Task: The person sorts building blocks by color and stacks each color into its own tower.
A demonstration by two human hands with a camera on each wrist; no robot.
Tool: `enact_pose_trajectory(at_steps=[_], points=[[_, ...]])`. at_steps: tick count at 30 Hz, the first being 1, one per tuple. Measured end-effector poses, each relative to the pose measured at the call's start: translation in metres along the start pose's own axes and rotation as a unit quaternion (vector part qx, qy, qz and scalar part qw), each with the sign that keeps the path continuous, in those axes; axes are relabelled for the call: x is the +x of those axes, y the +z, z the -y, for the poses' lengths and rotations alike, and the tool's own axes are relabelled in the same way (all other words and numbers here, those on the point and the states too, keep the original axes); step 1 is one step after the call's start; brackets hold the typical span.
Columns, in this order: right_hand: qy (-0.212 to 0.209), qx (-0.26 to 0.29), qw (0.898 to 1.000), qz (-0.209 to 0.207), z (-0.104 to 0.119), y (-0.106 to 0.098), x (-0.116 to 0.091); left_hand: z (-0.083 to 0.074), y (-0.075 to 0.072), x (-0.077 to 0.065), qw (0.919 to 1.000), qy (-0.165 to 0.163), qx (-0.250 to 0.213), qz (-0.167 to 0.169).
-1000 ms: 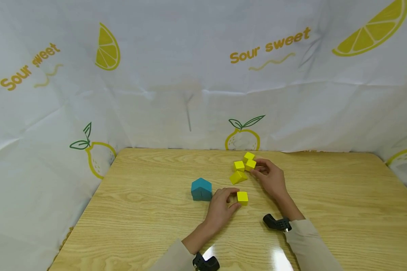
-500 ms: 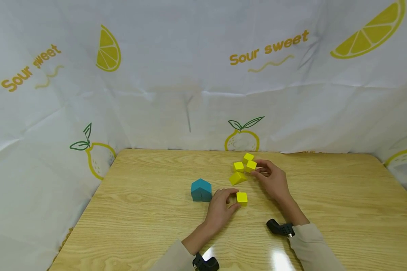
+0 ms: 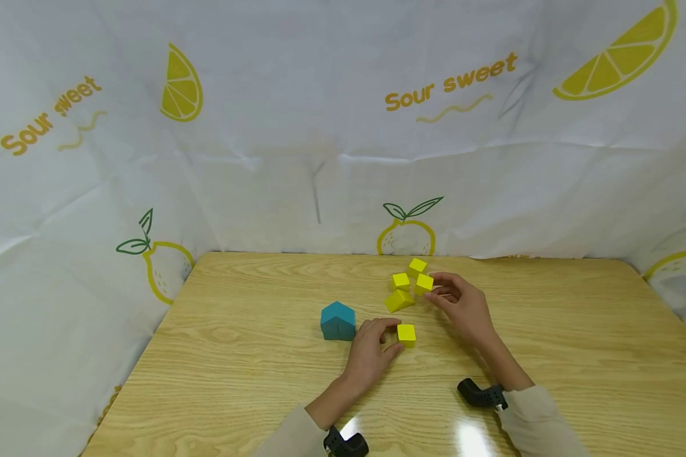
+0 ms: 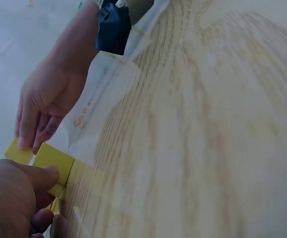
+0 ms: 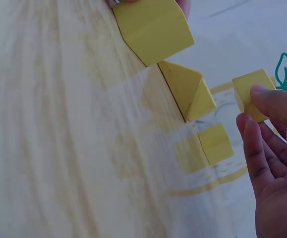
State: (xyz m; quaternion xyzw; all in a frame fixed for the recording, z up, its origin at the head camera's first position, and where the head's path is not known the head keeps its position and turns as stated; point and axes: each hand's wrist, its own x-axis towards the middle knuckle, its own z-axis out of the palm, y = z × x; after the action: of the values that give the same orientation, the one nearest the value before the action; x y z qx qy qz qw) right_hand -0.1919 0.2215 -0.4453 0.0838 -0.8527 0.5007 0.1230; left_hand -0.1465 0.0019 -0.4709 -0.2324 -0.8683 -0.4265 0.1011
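My left hand (image 3: 371,355) pinches a yellow cube block (image 3: 406,336) between thumb and fingers, low over or on the wooden table. Farther back, the right hand (image 3: 463,311) grips a second yellow cube block (image 5: 250,91) between thumb and fingertips. Beside that cube lie a yellow triangular block (image 3: 399,301) and two more yellow cubes, one nearer (image 3: 400,281) and one farther back (image 3: 417,266). Just left of my left hand stands a blue house-shaped block form (image 3: 338,322) with a seam in its front. In the left wrist view, fingers cover part of the left hand's cube.
The wooden table (image 3: 251,368) runs back to a white cloth (image 3: 274,127) printed with lemons and lettering. Another stretch of tabletop lies right of the right forearm. Dark devices are strapped to both wrists.
The right hand has drawn its yellow cube slightly right and nearer, widening the gap to the other yellow blocks. My left hand keeps its cube in about the same place.
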Motion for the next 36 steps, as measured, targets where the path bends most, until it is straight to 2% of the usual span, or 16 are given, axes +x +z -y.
enact_pose_trajectory(at_steps=[7, 16, 30, 36], points=[[-0.01, 0.0, 1.0, 0.027, 0.013, -0.004, -0.009, 0.0, 0.0, 0.0, 1.0, -0.003, 0.002, -0.002], [-0.01, -0.004, 0.998, 0.055, 0.009, -0.01, -0.021, 0.0, 0.001, -0.001, 0.9999, -0.011, -0.001, 0.004], [-0.026, 0.004, 0.994, 0.105, 0.005, -0.018, -0.042, 0.002, 0.002, -0.001, 1.0, -0.003, 0.0, 0.0], [-0.033, 0.026, 0.99, 0.132, 0.0, -0.016, -0.045, 0.003, 0.003, 0.0, 1.0, -0.002, 0.001, 0.003]])
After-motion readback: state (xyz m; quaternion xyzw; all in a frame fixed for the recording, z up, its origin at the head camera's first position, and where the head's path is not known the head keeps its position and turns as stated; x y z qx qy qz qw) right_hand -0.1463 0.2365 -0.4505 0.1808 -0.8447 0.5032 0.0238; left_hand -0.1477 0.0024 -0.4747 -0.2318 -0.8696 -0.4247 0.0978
